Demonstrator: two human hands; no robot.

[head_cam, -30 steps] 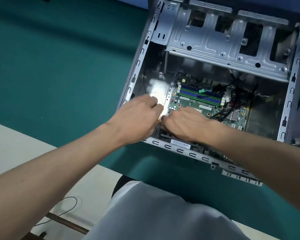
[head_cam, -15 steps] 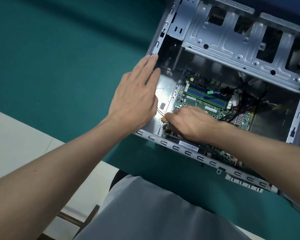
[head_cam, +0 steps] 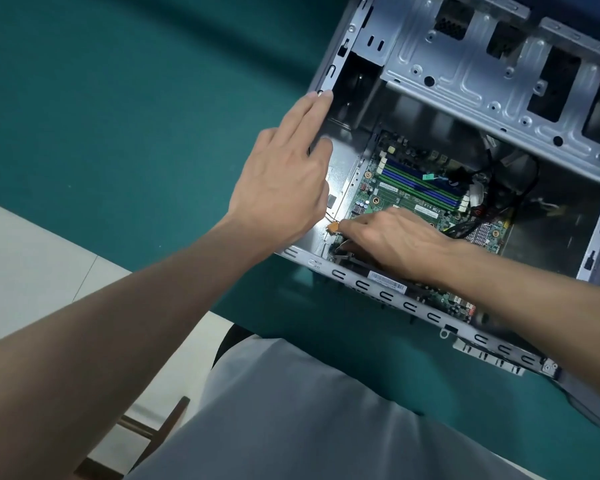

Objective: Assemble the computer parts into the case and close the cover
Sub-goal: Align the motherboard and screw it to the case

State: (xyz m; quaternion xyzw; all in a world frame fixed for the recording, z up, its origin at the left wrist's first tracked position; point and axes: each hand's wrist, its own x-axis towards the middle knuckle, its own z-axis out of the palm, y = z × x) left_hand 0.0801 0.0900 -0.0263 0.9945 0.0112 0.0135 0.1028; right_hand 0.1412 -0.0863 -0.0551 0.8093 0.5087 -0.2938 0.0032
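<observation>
Head camera looks down into an open computer case lying on its side on a green table mat, with the motherboard seated on the case floor. Left hand lies flat, fingers straight and together, their tips touching the case's left rim. Right hand reaches in over the near rim, fingers curled down, the tips pinching a small orange connector just beside the motherboard's near-left corner; the thumb is hidden. Blue and green RAM slots run across the board beyond that hand, and black cables loop to their right. A perforated metal drive bracket spans the far side of the case. A barcode label sits on the near rim beneath the right wrist.
</observation>
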